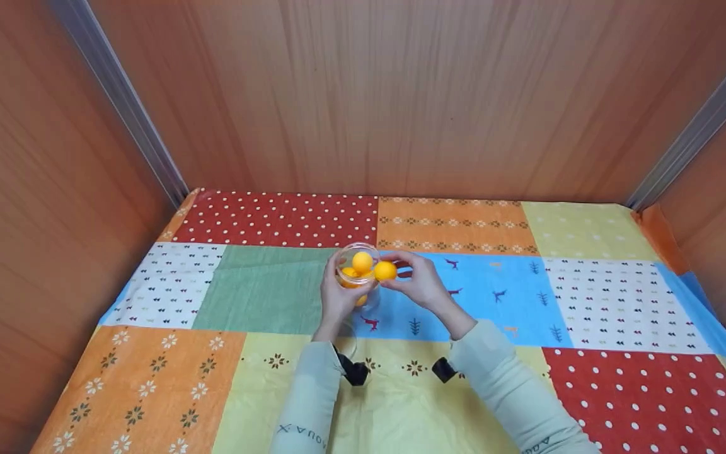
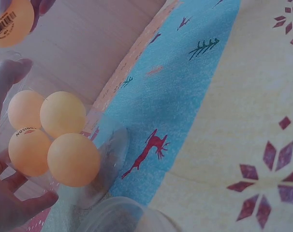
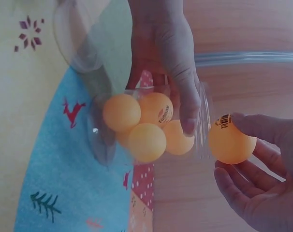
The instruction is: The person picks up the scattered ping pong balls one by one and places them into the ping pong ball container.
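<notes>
My left hand (image 1: 336,301) grips a clear plastic jar (image 3: 203,128) around its side, thumb along the wall near the rim. Several orange ping-pong balls (image 3: 147,142) lie inside; the left wrist view shows them stacked against one another (image 2: 74,159). The jar's base is near or on the cloth; I cannot tell whether it touches. Just outside the jar's mouth, my right hand (image 1: 425,284) pinches another orange ping-pong ball (image 3: 232,141) between thumb and fingers. A printed barcode shows on that ball (image 2: 11,24).
A clear round lid-like piece (image 2: 124,215) lies on the cloth close to the left wrist. Patchwork cloth (image 1: 275,284) covers the table. Wood-grain panels (image 1: 401,94) stand at the back and both sides, with metal strips (image 1: 123,94) at the corners.
</notes>
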`<state>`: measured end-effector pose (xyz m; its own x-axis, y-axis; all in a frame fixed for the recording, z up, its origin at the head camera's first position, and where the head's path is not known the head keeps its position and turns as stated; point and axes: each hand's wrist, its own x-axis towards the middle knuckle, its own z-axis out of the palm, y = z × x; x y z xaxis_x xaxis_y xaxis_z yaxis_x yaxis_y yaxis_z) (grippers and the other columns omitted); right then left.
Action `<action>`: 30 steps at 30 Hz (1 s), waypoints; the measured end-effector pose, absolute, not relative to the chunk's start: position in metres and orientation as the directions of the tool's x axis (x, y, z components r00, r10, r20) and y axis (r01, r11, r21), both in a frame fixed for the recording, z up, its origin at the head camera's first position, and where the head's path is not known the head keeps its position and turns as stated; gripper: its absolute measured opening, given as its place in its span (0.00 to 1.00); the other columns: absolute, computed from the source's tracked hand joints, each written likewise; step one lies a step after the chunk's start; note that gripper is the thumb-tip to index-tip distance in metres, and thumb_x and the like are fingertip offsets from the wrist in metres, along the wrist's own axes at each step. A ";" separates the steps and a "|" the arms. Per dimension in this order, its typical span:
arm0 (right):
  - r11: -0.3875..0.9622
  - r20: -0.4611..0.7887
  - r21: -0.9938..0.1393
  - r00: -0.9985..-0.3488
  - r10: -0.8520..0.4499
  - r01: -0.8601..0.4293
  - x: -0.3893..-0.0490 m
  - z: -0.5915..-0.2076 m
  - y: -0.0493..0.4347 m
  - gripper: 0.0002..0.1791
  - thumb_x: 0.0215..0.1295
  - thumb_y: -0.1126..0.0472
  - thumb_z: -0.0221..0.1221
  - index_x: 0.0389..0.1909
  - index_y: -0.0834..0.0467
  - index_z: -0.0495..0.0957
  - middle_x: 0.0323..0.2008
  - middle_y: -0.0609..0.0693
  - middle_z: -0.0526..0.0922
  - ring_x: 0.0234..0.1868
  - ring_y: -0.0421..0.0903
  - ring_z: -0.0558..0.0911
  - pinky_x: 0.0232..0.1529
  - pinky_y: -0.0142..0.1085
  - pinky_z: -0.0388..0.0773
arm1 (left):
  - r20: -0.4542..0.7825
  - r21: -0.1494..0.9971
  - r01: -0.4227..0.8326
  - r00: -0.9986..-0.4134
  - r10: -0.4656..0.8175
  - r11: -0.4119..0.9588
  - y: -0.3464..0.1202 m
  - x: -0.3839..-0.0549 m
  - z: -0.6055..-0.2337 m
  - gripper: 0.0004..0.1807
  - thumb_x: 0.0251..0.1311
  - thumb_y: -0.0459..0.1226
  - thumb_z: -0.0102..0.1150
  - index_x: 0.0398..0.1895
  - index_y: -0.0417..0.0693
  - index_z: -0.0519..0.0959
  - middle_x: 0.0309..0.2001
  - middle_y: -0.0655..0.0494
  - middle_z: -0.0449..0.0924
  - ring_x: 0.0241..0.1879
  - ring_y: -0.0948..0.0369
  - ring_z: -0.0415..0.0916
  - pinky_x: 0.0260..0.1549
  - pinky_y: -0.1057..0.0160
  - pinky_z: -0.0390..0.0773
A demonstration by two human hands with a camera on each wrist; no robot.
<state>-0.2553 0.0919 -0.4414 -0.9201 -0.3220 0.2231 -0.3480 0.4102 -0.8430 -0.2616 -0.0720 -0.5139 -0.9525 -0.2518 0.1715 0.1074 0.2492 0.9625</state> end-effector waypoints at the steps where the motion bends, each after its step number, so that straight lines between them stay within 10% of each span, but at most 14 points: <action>1: 0.405 0.228 -0.844 -0.919 -0.321 -0.351 -0.257 -0.441 0.090 0.21 0.47 0.65 0.65 0.46 0.61 0.75 0.44 0.51 0.77 0.42 0.49 0.76 0.43 0.44 0.74 | 0.176 0.962 0.112 -0.952 -0.250 0.250 -0.072 -0.261 -0.514 0.43 0.35 0.35 0.72 0.60 0.50 0.61 0.53 0.50 0.67 0.53 0.54 0.63 0.54 0.54 0.64; 30: 0.337 0.276 -0.875 -0.930 -0.242 -0.348 -0.271 -0.443 0.068 0.22 0.51 0.60 0.63 0.48 0.60 0.74 0.44 0.54 0.76 0.44 0.52 0.75 0.43 0.38 0.75 | 0.153 0.964 0.090 -0.957 -0.246 0.249 -0.069 -0.262 -0.513 0.45 0.36 0.34 0.71 0.61 0.49 0.59 0.56 0.48 0.64 0.55 0.52 0.62 0.53 0.52 0.64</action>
